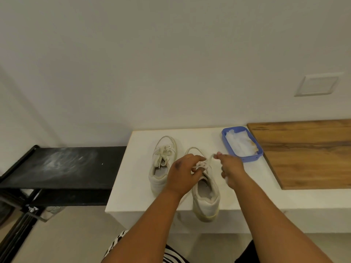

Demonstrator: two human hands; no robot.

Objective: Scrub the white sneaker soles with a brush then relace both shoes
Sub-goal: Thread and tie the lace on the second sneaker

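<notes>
1. Sneaker under work (206, 194): lies on the white surface (133, 179), heel overhanging the near edge, toe pointing to the wall.
2. Left hand (183, 176): grip closed on the lace (201, 165) over the tongue, fingers curled round it.
3. Right hand (230, 168): grip pinches the lace end, drawn out to the right of the shoe.
4. Second sneaker (162, 164): just left of the left hand, laced, wholly on the surface.
5. Blue tray (242, 144): beyond the right hand, holding white cloth, touching the edge of the wooden board (307, 152).
6. Black shelf (62, 166): well left of both hands, beside the surface's left edge.
7. Bare surface lies left of the second sneaker.
</notes>
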